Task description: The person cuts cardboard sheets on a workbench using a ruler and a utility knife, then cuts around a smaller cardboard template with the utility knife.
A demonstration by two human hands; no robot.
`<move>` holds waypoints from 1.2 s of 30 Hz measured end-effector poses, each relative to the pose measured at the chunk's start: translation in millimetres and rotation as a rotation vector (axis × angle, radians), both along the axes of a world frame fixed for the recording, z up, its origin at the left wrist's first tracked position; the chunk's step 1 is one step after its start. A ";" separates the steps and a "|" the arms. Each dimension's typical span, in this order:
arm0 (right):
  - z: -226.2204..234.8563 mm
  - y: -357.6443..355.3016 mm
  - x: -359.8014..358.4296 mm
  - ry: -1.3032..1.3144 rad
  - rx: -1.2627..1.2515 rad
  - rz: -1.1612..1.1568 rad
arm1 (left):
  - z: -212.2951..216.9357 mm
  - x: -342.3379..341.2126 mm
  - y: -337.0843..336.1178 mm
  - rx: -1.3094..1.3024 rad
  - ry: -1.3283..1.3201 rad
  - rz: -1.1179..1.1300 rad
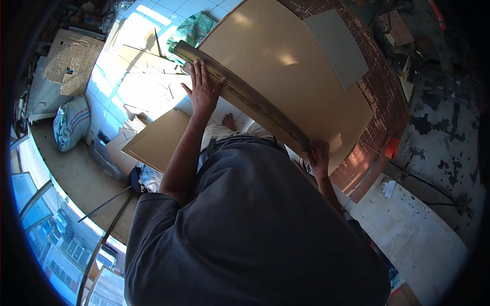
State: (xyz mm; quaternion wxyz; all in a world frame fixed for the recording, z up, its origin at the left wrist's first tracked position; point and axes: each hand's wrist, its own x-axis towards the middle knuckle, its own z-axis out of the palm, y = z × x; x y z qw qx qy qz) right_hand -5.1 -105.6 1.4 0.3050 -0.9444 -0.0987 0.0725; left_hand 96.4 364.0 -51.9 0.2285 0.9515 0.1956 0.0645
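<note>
A large brown board (265,56) with a glossy face lies on the worktable. Along its near-left edge runs a long, dark straight bar (250,97), slanting from far left to near right. My left hand (205,94) presses down on the bar's far part, fingers stretched and thumb apart. At the bar's near end, my right hand (320,159) is closed, its fingers wrapped round a small red object (314,155). Most of that object is hidden in the grip, so its kind does not show.
A grey sheet (339,48) rests on the board's far right. The reddish-brown tabletop (385,92) has worn paint, with an orange-red object (392,148) at its edge. Brown panels (158,137) lean at left near a woven sack (72,124). Offcuts (148,61) litter the tiled floor.
</note>
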 end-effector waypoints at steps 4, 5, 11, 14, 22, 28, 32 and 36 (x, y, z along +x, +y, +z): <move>4.7 8.3 3.1 0.011 -0.059 -0.006 | -1.5 -2.2 4.9 0.058 -0.025 -0.021; 6.4 8.2 3.3 0.036 -0.028 -0.018 | -4.3 -0.2 4.7 0.062 -0.021 -0.028; 11.0 7.2 -1.0 0.055 -0.094 -0.023 | -1.2 2.2 4.2 0.047 0.032 -0.056; 7.5 3.8 -5.3 0.058 -0.104 -0.012 | -2.5 1.9 6.2 0.028 0.038 -0.064; 3.7 2.9 -9.7 0.006 -0.140 0.020 | 1.5 0.0 11.6 0.039 0.086 -0.080; -1.2 -4.2 -9.2 0.024 -0.096 0.030 | 14.0 9.5 6.0 0.096 0.200 -0.042; -3.2 -7.1 -9.0 0.043 -0.025 0.031 | 15.6 16.0 -0.3 0.072 0.240 0.007; 3.4 -5.2 -4.5 0.079 -0.001 0.044 | 13.7 12.2 3.9 0.093 0.257 0.012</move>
